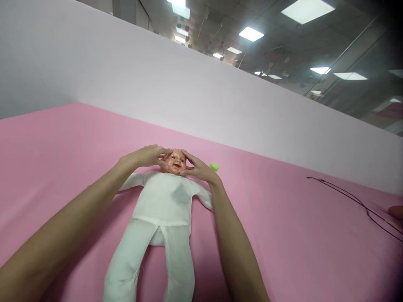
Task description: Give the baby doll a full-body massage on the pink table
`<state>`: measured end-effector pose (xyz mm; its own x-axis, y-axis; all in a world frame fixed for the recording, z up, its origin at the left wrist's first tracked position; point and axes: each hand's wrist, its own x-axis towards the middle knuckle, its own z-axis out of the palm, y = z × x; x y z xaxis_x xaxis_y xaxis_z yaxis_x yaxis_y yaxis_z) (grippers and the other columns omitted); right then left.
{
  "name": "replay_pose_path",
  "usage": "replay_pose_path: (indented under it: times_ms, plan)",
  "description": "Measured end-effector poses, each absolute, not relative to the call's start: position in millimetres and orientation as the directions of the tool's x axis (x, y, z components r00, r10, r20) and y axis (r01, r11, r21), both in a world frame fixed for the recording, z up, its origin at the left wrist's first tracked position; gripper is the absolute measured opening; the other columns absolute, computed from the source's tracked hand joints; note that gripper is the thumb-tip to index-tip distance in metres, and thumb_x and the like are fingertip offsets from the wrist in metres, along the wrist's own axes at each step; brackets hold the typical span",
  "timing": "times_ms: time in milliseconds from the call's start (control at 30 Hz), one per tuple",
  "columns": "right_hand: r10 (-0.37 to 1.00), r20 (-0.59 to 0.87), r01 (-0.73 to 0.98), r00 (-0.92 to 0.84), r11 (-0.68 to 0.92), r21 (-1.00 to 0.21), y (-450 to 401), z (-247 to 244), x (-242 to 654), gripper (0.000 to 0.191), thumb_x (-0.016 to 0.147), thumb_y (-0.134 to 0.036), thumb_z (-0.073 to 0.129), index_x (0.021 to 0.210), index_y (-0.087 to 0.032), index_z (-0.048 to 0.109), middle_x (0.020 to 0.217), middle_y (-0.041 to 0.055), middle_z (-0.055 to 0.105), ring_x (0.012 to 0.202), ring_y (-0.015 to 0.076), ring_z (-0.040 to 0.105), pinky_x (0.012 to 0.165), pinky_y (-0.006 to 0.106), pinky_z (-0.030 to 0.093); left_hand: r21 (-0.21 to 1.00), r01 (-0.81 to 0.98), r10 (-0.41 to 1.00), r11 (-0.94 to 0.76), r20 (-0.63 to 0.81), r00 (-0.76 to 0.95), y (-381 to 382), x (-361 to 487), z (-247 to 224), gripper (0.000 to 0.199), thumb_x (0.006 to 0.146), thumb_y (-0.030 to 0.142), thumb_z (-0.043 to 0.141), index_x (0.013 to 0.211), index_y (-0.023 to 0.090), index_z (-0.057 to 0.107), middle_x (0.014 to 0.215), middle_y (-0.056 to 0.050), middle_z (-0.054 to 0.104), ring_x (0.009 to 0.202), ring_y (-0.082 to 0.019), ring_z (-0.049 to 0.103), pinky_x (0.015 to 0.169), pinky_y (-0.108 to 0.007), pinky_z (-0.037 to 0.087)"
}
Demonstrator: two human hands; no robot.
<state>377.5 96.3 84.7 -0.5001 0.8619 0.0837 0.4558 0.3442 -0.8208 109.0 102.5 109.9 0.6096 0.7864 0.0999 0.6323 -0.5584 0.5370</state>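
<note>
A baby doll in a white cloth suit lies on its back on the pink counter, legs toward the camera and head toward the white partition wall. The left hand cups the left side of the doll's head, fingers loosely curved and touching the temple and cheek. The right hand does the same on the other side, fingers spread over the forehead and jaw. Neither hand is closed tight; both rest open against the head.

By the look of it, the step in hand is steadying or positioning the head. Any lifting or turning calls for even pressure from both sides.

A small green object sits just beyond the doll's head, by the right hand. A thin black cable lies well to the doll's right.
</note>
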Motion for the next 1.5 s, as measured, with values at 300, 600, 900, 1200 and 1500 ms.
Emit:
replay_pose_path:
  times_ms: [300,600,900,1200,1500]
  plan:
    - [0.831,0.138,0.441,-0.539,0.417,-0.794,87,92,363,0.097,0.077,-0.042,0.088,0.160,-0.032,0.039,0.159,0.0077,0.050,0.141,0.0312,0.053,0.116,0.047,0.046,0.368,0.777,0.856,-0.511,0.138,0.498,88,123,116,0.040,0.072,0.056,0.078,0.095,0.024,0.068,0.077,-0.003,0.067,0.067,-0.022,0.060,0.059,-0.030,0.033]
    - [0.852,0.070,0.456,-0.520,0.345,-0.820,102,77,383,0.094,0.086,-0.055,0.078,0.164,-0.032,0.030,0.174,0.0021,0.020,0.160,0.0263,0.022,0.130,0.045,0.024,0.608,0.554,0.765,-0.568,0.142,0.629,110,100,102,0.022,0.086,0.035,0.061,0.102,0.027,0.073,0.088,-0.002,0.075,0.079,-0.021,0.067,0.073,-0.028,0.045]
    - [0.979,0.081,0.669,-0.185,0.186,-0.720,41,68,354,0.093,0.098,-0.067,0.053,0.168,-0.019,0.013,0.170,0.0150,0.029,0.154,0.0343,0.034,0.124,0.052,0.030,0.710,0.512,0.855,-0.484,0.258,0.451,68,120,51,0.072,0.099,0.060,0.040,0.155,0.016,0.042,0.146,-0.019,0.061,0.127,-0.034,0.063,0.096,-0.040,0.051]
    - [0.970,0.191,0.925,-0.150,0.206,-0.321,-10,29,363,0.057,0.109,-0.057,0.026,0.122,-0.018,0.065,0.122,0.0144,0.072,0.111,0.0288,0.066,0.097,0.038,0.044,0.372,0.814,0.895,-0.447,0.179,0.410,30,107,4,0.082,0.103,0.063,0.020,0.164,0.008,0.027,0.169,-0.019,0.030,0.157,-0.035,0.027,0.125,-0.054,0.017]
    - [0.990,0.119,0.990,0.074,-0.059,-0.129,-50,36,440,0.054,0.109,-0.041,0.024,0.144,-0.012,0.054,0.149,0.0203,0.056,0.139,0.0316,0.049,0.110,0.042,0.037,0.335,0.908,0.968,-0.251,0.116,0.225,7,2,15,0.065,0.089,0.061,0.049,0.140,0.022,0.060,0.135,-0.017,0.067,0.119,-0.040,0.063,0.089,-0.045,0.049]
